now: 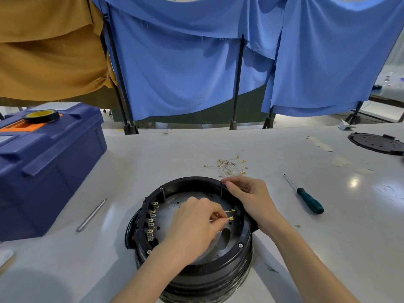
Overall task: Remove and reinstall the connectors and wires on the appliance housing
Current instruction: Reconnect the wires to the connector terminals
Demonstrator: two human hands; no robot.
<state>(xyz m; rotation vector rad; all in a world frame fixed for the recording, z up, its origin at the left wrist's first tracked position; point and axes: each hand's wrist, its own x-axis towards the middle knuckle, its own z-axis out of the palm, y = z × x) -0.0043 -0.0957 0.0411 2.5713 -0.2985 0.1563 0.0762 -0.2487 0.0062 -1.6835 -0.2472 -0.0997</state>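
Observation:
A round black appliance housing (192,274) stands upside down on the white table, its inside open to me. Brass terminals (152,219) line its left inner wall. My left hand (194,226) reaches inside and pinches a thin white wire with a brass connector (230,218) near the right inner wall, where a second connector (231,211) sits just above. My right hand (251,197) grips the housing's far right rim with curled fingers. A loose pile of removed wires with brass connectors (229,166) lies on the table just behind the housing.
A green-handled screwdriver (306,196) lies to the right. A grey metal rod (91,215) lies to the left, beside a blue toolbox (43,171) with a tape roll (41,115) on top. A black round cover (376,143) sits far right. Blue and tan cloths hang behind.

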